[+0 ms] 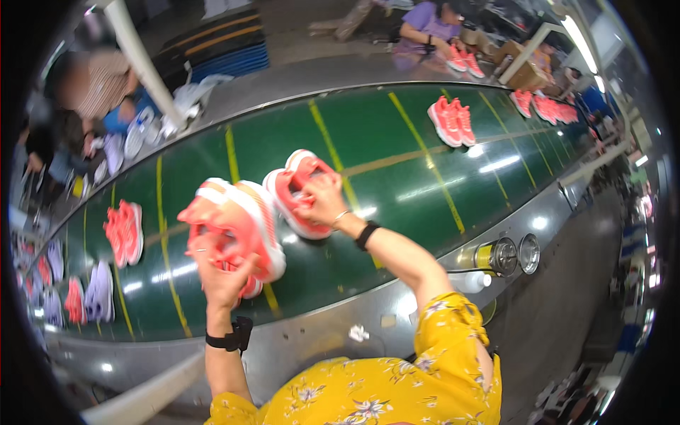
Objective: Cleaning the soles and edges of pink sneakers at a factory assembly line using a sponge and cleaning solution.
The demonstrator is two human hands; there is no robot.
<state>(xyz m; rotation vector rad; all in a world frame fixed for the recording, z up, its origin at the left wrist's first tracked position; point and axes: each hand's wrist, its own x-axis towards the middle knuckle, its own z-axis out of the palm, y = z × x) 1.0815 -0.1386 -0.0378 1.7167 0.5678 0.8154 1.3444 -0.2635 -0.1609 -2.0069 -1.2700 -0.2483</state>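
My left hand (224, 282) is closed on a pair of coral sneakers (246, 205) with white soles. They are raised above the green conveyor belt (379, 145), close to me and slightly blurred. Beneath them, part of another coral shoe (251, 287) shows beside my fingers. To the right, my right hand (324, 201) grips a second pair of coral sneakers (280, 190) at the shoe openings, its fingers partly inside. This pair is at the belt's surface or just above it; I cannot tell which. Both my wrists carry black bands.
More coral sneakers (451, 122) stand farther right on the belt, others (125, 234) at the left beside lavender sneakers (99, 292). A metal rim (312, 331) borders the belt near me, with a white bottle (473, 282) on it. Co-workers (431, 32) sit across the belt.
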